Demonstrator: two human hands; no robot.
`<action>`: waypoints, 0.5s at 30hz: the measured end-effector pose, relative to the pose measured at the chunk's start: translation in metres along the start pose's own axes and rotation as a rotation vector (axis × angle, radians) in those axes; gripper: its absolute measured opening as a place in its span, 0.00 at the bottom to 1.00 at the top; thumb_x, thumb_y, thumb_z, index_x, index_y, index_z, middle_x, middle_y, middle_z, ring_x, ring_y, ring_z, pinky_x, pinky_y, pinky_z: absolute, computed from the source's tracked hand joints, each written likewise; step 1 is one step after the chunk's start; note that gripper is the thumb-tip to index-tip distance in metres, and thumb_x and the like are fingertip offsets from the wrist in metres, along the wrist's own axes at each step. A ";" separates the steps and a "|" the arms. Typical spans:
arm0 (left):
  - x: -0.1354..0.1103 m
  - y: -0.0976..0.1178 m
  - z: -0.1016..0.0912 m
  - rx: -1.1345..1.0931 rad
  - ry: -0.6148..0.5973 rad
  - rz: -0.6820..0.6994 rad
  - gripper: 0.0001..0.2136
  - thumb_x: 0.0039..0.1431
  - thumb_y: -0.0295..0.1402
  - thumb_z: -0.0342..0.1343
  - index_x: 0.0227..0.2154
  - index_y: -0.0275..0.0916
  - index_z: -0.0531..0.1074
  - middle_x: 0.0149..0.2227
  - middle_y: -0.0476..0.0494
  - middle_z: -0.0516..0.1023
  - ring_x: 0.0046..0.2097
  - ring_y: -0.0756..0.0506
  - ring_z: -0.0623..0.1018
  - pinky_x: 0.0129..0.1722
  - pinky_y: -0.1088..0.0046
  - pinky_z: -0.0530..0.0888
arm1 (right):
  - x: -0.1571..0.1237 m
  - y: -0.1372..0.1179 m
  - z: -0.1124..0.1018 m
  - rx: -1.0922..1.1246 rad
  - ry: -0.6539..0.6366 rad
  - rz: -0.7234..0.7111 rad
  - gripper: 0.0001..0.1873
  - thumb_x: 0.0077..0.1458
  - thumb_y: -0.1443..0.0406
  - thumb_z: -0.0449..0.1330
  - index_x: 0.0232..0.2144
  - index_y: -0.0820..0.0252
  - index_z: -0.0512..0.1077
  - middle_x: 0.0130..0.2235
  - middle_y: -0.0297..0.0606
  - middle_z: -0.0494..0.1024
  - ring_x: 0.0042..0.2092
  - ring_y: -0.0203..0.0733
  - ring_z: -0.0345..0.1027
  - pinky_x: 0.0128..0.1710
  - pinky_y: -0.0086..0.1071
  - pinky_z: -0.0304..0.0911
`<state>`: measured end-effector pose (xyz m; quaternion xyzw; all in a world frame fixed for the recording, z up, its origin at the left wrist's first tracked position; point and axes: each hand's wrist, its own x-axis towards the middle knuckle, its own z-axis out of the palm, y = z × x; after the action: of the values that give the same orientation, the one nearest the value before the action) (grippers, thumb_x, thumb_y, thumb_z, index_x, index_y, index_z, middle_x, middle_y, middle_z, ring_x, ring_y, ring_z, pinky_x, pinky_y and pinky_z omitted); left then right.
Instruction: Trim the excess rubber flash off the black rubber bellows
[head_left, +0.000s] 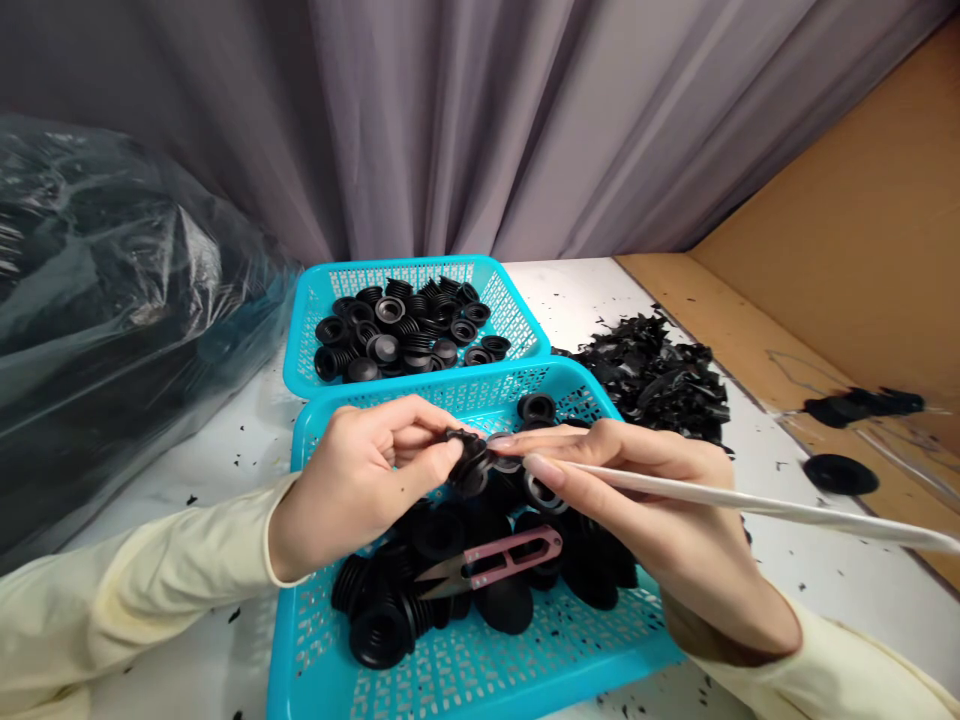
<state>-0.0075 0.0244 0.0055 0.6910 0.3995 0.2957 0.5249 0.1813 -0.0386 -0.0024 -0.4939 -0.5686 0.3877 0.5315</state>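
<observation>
Above the near blue basket point(480, 690), my left hand point(367, 470) pinches a small black ribbed rubber bellows point(468, 466) between thumb and fingers. My right hand point(652, 490) grips a long thin white rod point(720, 494), which runs out past the right edge of the view. The fingertips of my right hand are close against the bellows; the rod's tip is hidden there. Pink-handled thread snips point(495, 562) lie on the black rubber parts point(379, 630) in the near basket, below both hands.
Behind stands a second blue basket point(300, 375) with several black bellows. A heap of black rubber scraps point(652, 380) lies to its right. A black disc point(840, 474) sits near the cardboard wall point(862, 230). Clear plastic sheeting point(127, 300) bulges at left; a grey curtain point(450, 120) hangs behind.
</observation>
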 end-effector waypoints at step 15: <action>0.003 -0.002 0.002 0.100 -0.012 0.092 0.08 0.55 0.30 0.57 0.37 0.38 0.76 0.35 0.48 0.83 0.35 0.49 0.82 0.36 0.81 0.78 | -0.001 0.003 0.001 -0.146 0.239 -0.061 0.14 0.64 0.63 0.54 0.49 0.47 0.73 0.24 0.27 0.79 0.24 0.35 0.71 0.27 0.32 0.70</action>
<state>-0.0053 0.0262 0.0027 0.7357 0.3787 0.2951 0.4778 0.1808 -0.0388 -0.0058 -0.5564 -0.5426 0.2675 0.5697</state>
